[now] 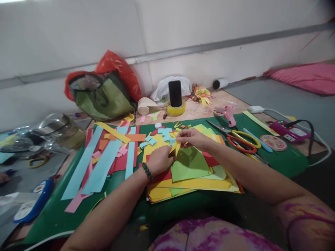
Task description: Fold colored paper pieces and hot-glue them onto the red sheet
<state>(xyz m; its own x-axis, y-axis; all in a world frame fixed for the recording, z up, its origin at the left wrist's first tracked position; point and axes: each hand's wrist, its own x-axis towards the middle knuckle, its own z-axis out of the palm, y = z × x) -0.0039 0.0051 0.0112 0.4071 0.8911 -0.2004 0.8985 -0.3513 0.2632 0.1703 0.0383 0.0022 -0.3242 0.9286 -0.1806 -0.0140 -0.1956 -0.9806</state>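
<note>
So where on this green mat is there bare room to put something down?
Bare green mat shows right of the scissors, and along the near edge, below the blue strips and paper stack. The middle is crowded: both the left hand and right hand pinch a yellow piece there.

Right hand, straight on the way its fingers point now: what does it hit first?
The right hand, pinching the yellow strip, points left. The small blue paper squares just past its fingertips would likely come first, though depth is hard to judge.
</note>
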